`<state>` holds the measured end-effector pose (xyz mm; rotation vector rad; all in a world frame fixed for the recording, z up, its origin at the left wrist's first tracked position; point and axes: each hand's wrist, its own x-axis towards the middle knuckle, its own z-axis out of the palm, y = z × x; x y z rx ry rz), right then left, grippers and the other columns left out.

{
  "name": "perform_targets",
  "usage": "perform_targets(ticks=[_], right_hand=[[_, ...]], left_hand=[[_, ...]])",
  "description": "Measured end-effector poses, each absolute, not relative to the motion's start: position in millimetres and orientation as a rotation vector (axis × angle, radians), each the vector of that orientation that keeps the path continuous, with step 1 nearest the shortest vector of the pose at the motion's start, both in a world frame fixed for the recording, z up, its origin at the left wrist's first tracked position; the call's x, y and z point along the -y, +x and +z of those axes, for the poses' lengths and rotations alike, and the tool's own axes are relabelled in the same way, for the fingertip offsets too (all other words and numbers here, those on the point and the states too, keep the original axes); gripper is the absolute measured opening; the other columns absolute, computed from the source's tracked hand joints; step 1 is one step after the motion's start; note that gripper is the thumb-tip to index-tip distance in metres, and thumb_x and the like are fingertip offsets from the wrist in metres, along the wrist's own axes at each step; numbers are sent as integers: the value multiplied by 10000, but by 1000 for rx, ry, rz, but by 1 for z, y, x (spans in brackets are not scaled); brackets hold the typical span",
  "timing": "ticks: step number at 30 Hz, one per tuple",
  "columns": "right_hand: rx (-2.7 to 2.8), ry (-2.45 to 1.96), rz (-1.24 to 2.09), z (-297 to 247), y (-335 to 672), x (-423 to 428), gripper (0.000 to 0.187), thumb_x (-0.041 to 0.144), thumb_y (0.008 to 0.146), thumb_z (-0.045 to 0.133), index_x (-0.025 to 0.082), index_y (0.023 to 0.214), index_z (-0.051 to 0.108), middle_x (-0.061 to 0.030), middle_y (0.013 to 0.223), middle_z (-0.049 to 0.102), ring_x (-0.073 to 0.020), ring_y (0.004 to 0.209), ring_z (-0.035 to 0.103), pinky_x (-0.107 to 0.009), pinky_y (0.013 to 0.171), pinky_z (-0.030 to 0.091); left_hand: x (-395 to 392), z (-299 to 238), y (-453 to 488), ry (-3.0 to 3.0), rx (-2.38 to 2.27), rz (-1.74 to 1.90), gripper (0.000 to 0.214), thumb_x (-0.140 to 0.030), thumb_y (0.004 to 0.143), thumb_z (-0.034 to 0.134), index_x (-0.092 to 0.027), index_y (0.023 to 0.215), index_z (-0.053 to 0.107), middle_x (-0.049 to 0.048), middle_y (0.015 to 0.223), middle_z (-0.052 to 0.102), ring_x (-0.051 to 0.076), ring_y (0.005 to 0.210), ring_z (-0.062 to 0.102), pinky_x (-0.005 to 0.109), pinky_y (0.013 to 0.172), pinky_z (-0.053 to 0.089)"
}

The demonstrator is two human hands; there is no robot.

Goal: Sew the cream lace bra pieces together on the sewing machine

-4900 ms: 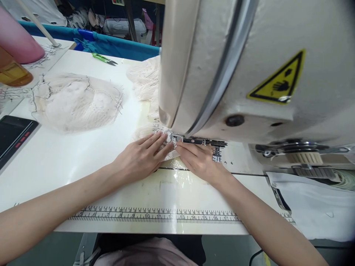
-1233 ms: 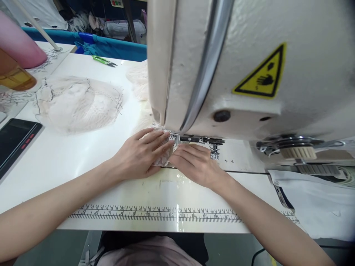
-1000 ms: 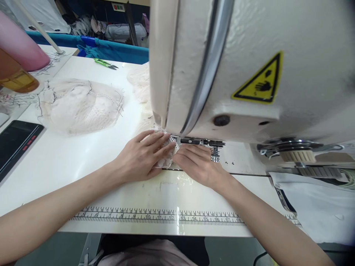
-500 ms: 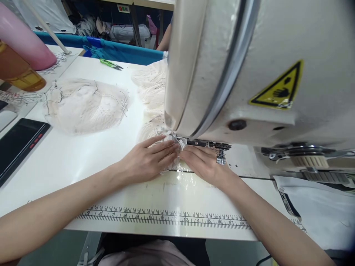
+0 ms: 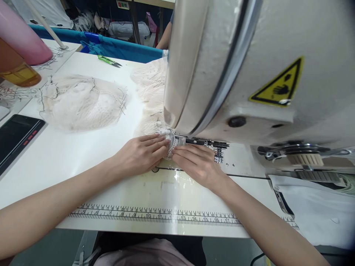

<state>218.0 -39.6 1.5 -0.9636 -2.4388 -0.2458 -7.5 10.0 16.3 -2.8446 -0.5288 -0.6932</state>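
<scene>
Under the needle area of the sewing machine [image 5: 183, 66] lies a piece of pale lace fabric [image 5: 172, 142] with a dotted trim edge. My left hand [image 5: 145, 151] is over its left part, fingers bent together on the cloth and the thumb mostly hidden. From the right, my right hand [image 5: 198, 162] has its fingertips closed at the trim's near edge, just below the metal presser bar [image 5: 195, 141]. Gathered cream fabric [image 5: 151, 92] runs back from the lace along the machine's left side. The needle itself is hidden.
Another sheer cream lace piece [image 5: 83, 103] lies at left, near a black phone [image 5: 19, 138]. Green thread snips [image 5: 108, 61] rest at the back. A pink bottle [image 5: 24, 33] and an amber container [image 5: 20, 74] stand at far left. A ruler strip [image 5: 155, 216] lines the front edge.
My left hand has slid a little left, and more of the lace trim shows between the hands. My right fingers have shifted left onto the trim's edge. The view has moved slightly.
</scene>
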Motion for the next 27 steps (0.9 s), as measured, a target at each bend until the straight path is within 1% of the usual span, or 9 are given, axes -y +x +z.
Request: perform_targets(ticks=[9,15,22,27], right_hand=[[2398,-969,-234,2,218,36,179,50,884,579,191,946,670,34,1022,752,-118,984,691,-235,848,562],[2411,-1108,-140,-4,220,37,274,81,930,520,267,1030,695,24,1031,749,-129,1010,675,-273,835,565],[2400,-1137,-103,-10,224,34,276,78,914,538,252,1062,694,11,1083,730,-125,979,673,-269,822,556],[2369,-1166,-52,-12,227,32,277,104,908,562,260,1095,693,2,1118,724,-143,987,674,-275,833,556]], left_hand=[[-9,14,-5,-2806,604,-671,257,-143,977,426,-83,960,676,120,1131,721,218,1053,698,352,984,561],[-8,13,-3,-2782,641,-633,242,-127,975,422,-84,959,659,123,1141,719,225,1057,696,365,990,552],[-6,10,-4,-2757,678,-577,267,-143,980,414,-71,1082,649,133,1201,691,248,1106,672,383,984,552],[-7,8,-5,-2721,625,-551,273,-171,984,453,-88,1158,646,135,1212,686,260,1121,665,403,990,546]])
